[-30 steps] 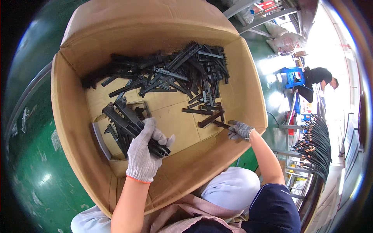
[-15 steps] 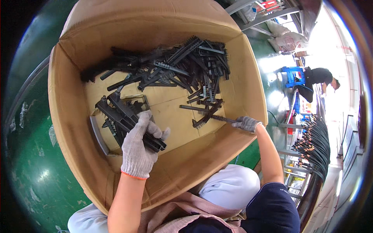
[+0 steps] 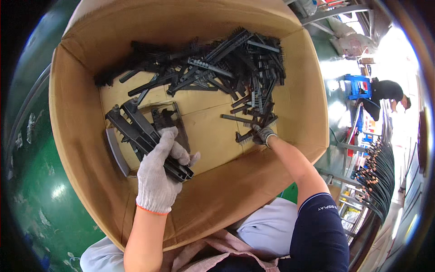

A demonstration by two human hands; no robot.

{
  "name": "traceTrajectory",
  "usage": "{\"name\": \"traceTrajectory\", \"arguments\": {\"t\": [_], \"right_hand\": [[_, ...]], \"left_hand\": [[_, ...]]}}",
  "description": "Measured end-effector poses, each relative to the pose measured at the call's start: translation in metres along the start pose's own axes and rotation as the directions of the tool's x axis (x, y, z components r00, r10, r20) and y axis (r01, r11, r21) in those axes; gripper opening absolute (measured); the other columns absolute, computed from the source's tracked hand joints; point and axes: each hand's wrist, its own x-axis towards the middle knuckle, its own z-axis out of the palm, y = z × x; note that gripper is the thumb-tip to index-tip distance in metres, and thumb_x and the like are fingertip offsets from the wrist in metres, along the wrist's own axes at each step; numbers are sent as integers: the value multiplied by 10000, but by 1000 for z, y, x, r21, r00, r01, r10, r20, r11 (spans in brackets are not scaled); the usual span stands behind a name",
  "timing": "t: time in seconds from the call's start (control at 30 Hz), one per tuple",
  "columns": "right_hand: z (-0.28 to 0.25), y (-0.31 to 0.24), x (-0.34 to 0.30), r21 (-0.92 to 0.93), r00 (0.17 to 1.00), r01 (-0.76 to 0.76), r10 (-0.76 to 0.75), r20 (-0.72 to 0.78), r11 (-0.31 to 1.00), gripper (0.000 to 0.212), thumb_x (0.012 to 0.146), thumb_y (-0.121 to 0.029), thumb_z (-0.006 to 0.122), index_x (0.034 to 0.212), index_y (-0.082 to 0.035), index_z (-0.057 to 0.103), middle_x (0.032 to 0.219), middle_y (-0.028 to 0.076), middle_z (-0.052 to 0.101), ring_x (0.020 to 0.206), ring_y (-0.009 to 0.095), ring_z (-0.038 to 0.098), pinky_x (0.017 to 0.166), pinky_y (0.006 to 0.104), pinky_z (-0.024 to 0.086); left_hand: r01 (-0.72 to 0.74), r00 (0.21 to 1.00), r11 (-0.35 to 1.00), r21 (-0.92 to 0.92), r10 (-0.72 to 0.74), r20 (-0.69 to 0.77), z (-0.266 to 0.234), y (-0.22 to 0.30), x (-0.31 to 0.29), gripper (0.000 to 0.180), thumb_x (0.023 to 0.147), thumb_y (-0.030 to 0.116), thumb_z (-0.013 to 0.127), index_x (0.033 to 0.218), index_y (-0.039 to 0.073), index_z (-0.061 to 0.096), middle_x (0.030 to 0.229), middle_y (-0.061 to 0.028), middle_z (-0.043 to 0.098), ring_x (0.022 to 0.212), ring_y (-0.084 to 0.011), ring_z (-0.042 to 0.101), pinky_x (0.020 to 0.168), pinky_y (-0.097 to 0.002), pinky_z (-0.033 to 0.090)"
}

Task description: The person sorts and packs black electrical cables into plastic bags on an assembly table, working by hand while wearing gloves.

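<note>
My left hand (image 3: 164,170), in a white knit glove with an orange cuff edge, is closed round a pair of long black channel-shaped bars (image 3: 140,129). They slant over the lower left of the cardboard box (image 3: 299,129). My right hand (image 3: 263,135), in a greyish glove, reaches over the box's near right side. Its fingers curl down onto black brush strips (image 3: 245,137) with short bristles; the fingertips are partly hidden among them. Beyond it, a heap of black bristled strips (image 3: 226,68) fills the far part of the box.
Below the held bars lies a shallow tray (image 3: 117,152) with more black parts. Green floor (image 3: 43,181) surrounds the box. At right are a rack with a bundle of black cables (image 3: 380,181), a blue stool (image 3: 358,86) and another person (image 3: 387,93), bent over.
My right hand has moved left and inward, from the box's near right edge onto the brush strips. My left hand still grips the bars. The whole view has shifted slightly.
</note>
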Motion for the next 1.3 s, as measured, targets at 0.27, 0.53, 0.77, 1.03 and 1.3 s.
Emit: {"name": "traceTrajectory", "arguments": {"t": [0.27, 0.53, 0.77, 1.03, 1.3], "right_hand": [[-69, -38, -43, 239, 945, -316, 281, 169, 918, 164, 934, -142, 571, 958, 13, 616, 810, 139, 669, 655, 249, 663, 576, 385, 590], [-124, -85, -177, 59, 977, 153, -160, 141, 986, 579, 897, -557, 558, 1155, -39, 579, 693, 24, 530, 550, 121, 455, 503, 247, 357], [91, -191, -258, -242, -29, 964, -946, 323, -112, 398, 876, -64, 549, 1272, -82, 505, 961, 169, 610, 745, 226, 608, 695, 356, 521], [106, -168, -296, 169, 89, 967, -873, 480, 192, 741, 829, -309, 637, 1436, -30, 315, 1404, 238, 383, 1253, 428, 426, 1035, 460, 393], [9, -141, -132, -417, 335, 907, -507, 794, -53, 468, 833, -210, 623, 1290, -160, 535, 1282, 141, 547, 1137, 325, 561, 955, 384, 466]], "left_hand": [[-3, 1000, 1000, -1, 3, -6, -2, 0, -2, 194, 973, 249, 558, 1072, 83, 557, 633, 39, 416, 590, -111, 429, 729, -365, 497], [38, 996, 997, 65, -43, 84, 7, -3, -10, 194, 946, 254, 601, 1015, 73, 582, 620, 35, 456, 546, -101, 429, 659, -347, 493], [8, 994, 995, 99, 3, -111, -3, -17, 1, 304, 863, 292, 707, 1080, 122, 578, 948, -9, 587, 817, -142, 578, 641, -344, 534], [-59, 992, 997, 48, 64, -108, -25, -5, 2, 309, 919, 284, 622, 1100, 33, 602, 1028, -117, 648, 951, -246, 623, 896, -383, 495], [-68, 995, 998, -7, 67, -69, -17, -10, 10, 121, 916, 165, 594, 984, 65, 596, 848, -69, 620, 783, -203, 602, 868, -440, 517]]}}
